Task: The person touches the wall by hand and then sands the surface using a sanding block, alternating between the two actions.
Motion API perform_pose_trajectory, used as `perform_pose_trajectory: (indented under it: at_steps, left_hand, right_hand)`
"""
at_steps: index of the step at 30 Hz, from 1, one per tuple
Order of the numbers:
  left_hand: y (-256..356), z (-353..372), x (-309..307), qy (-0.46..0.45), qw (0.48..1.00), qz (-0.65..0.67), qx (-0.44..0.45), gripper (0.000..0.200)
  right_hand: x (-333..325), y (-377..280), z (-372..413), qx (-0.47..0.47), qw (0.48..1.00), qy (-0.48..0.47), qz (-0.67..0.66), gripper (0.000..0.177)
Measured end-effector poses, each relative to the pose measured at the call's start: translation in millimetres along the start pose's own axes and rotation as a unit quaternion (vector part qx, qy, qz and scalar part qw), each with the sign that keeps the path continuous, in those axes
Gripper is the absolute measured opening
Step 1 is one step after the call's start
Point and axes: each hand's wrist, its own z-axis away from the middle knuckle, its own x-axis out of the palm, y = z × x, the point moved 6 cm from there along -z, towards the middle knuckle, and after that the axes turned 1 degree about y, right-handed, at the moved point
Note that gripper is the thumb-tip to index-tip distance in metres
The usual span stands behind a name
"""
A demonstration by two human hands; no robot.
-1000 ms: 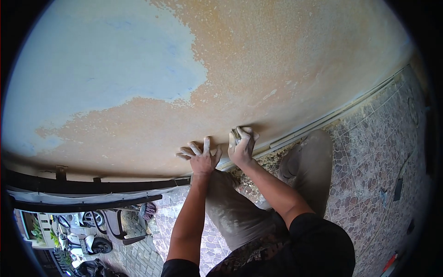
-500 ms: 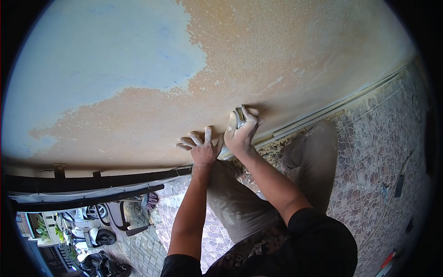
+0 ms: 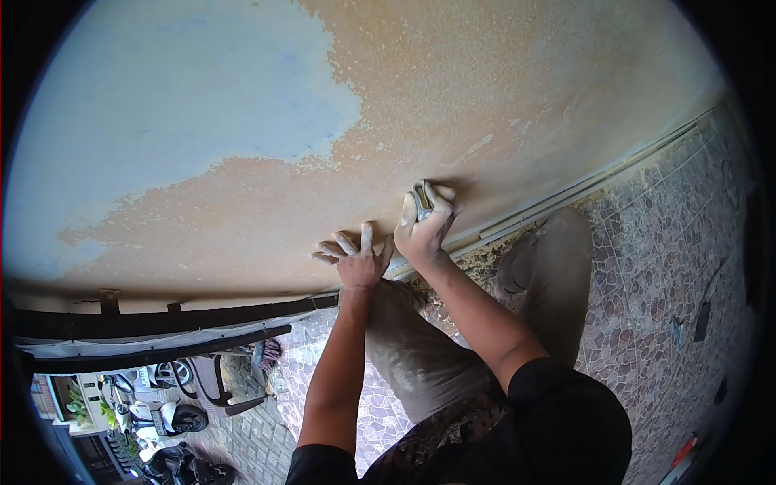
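Note:
My right hand [image 3: 422,226] is closed around a folded piece of sandpaper [image 3: 422,200], whose bent grey edge shows between thumb and fingers. It presses the sheet against the lower part of the wall [image 3: 453,105]; the side facing the wall is hidden. To its left, my left hand [image 3: 357,260] lies on the same wall with fingers spread, holding nothing. Pale dust coats the fingers of both hands. Around them the wall surface is worn tan, with a smooth whitish-blue area [image 3: 194,89] at upper left.
My dusty trouser legs [image 3: 420,356] are bent below the wall's base. Stone-patterned tiles [image 3: 630,299] cover the floor, with a dark flat object [image 3: 702,321] on the right. At lower left are dark rails [image 3: 162,323], a chair [image 3: 212,380] and parked motorcycles [image 3: 162,416].
The view has shifted slightly. My right hand with the sandpaper sits a touch higher in the picture, still against the wall; my left hand stays spread on the wall.

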Motion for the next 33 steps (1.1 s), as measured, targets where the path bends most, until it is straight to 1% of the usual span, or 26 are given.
perform_pose_trajectory:
  at_steps: [1, 2, 3, 4, 5, 6, 7, 8, 10, 11, 13, 14, 15, 16, 17, 19, 20, 22, 23, 25, 26, 28, 29, 31, 32, 33]
  left_hand:
    - [0.9, 0.2, 1.7, -0.001, 1.0, 0.003, -0.007, 0.093]
    - [0.9, 1.0, 4.9, -0.013, 1.0, -0.009, 0.027, 0.091]
    - [2.3, 1.9, 3.0, -0.016, 0.999, -0.018, 0.028, 0.091]
    - [3.6, -0.3, 4.2, -0.019, 0.999, -0.028, 0.031, 0.092]
    - [5.4, -3.7, 6.1, -0.015, 0.999, -0.029, 0.03, 0.092]
    - [3.8, -5.3, 6.7, 0.001, 1.0, -0.004, 0.007, 0.088]
    - [1.3, 0.6, 4.0, 0.008, 1.0, 0.02, -0.016, 0.086]
    - [1.7, -0.7, 0.5, -0.001, 1.0, 0.018, -0.013, 0.091]
    - [0.3, 0.2, 0.5, -0.018, 1.0, 0.01, -0.019, 0.091]
    - [-0.3, 1.5, 1.6, -0.012, 1.0, 0.013, -0.015, 0.086]
    - [1.8, -2.9, 0.5, -0.01, 1.0, 0.011, -0.02, 0.084]
    - [4.0, -2.4, -0.7, -0.017, 0.999, 0.009, -0.027, 0.082]
    - [4.3, -3.1, -1.0, -0.022, 0.999, 0.012, -0.03, 0.081]
    - [4.6, -4.5, -0.9, -0.016, 0.999, 0.013, -0.03, 0.081]
    - [4.6, -4.0, -0.3, -0.01, 0.999, 0.01, -0.029, 0.082]
    - [3.4, -4.1, -1.1, -0.003, 0.999, 0.026, -0.029, 0.084]
    - [2.7, -2.9, -2.0, -0.022, 0.999, 0.017, -0.023, 0.087]
    - [0.1, 0.3, 0.1, -0.012, 1.0, 0.012, -0.012, 0.089]
    - [-0.4, 5.0, -0.3, -0.015, 1.0, 0.009, -0.012, 0.089]
    - [0.0, 2.9, 1.7, -0.012, 1.0, 0.013, -0.009, 0.088]
    - [0.3, -2.6, 2.4, -0.002, 1.0, 0.015, -0.011, 0.088]
    - [3.9, -2.0, -2.4, 0.013, 1.0, 0.014, -0.004, 0.087]
    - [2.5, 0.1, 0.7, -0.012, 1.0, 0.02, -0.013, 0.086]
    - [3.6, -3.8, -0.5, 0.005, 1.0, 0.015, -0.012, 0.087]
    - [4.2, -4.0, -2.4, 0.013, 1.0, 0.012, -0.006, 0.088]
    - [4.0, 6.8, -8.6, 0.0, 1.0, 0.013, -0.004, 0.088]
  right_hand:
    - [-0.2, 9.5, 14.3, -0.051, 0.998, -0.026, 0.013, 0.036]
    - [-1.9, 21.2, 34.1, -0.1, 0.993, -0.054, 0.028, 0.039]
    - [-3.4, 35.0, 53.2, -0.119, 0.99, -0.072, 0.025, 0.041]
    - [-7.1, 33.6, 54.1, -0.125, 0.989, -0.069, 0.023, 0.041]
    - [-7.4, 30.7, 51.0, -0.098, 0.99, -0.098, 0.032, 0.041]
    - [-5.0, 29.4, 49.8, -0.067, 0.989, -0.129, 0.042, 0.041]
    - [-4.4, 29.0, 47.4, -0.053, 0.994, -0.096, 0.03, 0.041]
    - [-5.2, 8.0, 16.4, -0.042, 0.996, -0.071, 0.028, 0.034]
    - [-2.0, -12.1, -21.4, -0.019, 1.0, -0.009, -0.011, 0.032]
    - [-4.2, -11.0, -17.3, -0.017, 1.0, -0.007, -0.01, 0.032]
    - [-4.7, -2.3, -4.9, -0.065, 0.997, -0.042, 0.027, 0.031]
    - [-8.5, 14.0, 17.1, -0.07, 0.996, -0.041, 0.026, 0.031]
    - [-8.2, 34.7, 50.2, -0.078, 0.994, -0.076, 0.027, 0.032]
    - [-5.5, 45.4, 66.6, -0.088, 0.99, -0.109, 0.028, 0.032]
    - [-6.6, 43.1, 65.3, -0.092, 0.99, -0.105, 0.027, 0.032]
    - [-6.1, 37.1, 64.9, -0.01, 0.99, -0.138, 0.042, 0.033]
    - [-4.7, 21.3, 52.3, 0.001, 0.989, -0.144, 0.043, 0.033]
    - [-2.8, -0.6, 0.3, 0.049, 0.998, -0.045, -0.005, 0.034]
    - [-0.8, -3.5, -8.5, 0.052, 0.998, -0.047, -0.006, 0.034]
    - [-0.4, -12.7, -27.3, -0.013, 1.0, -0.003, -0.027, 0.035]
    - [-1.2, -4.1, -19.8, -0.022, 0.999, 0.001, -0.029, 0.035]
    - [-2.3, 18.7, 33.9, -0.118, 0.988, -0.096, 0.01, 0.039]
    - [-8.3, 29.5, 52.0, -0.123, 0.988, -0.095, 0.007, 0.039]
    - [-4.7, 50.0, 80.7, -0.082, 0.977, -0.187, 0.055, 0.043]
    - [-5.4, 44.6, 78.8, -0.053, 0.979, -0.189, 0.061, 0.047]
    - [-12.7, 40.1, 87.6, -0.042, 0.977, -0.197, 0.064, 0.047]
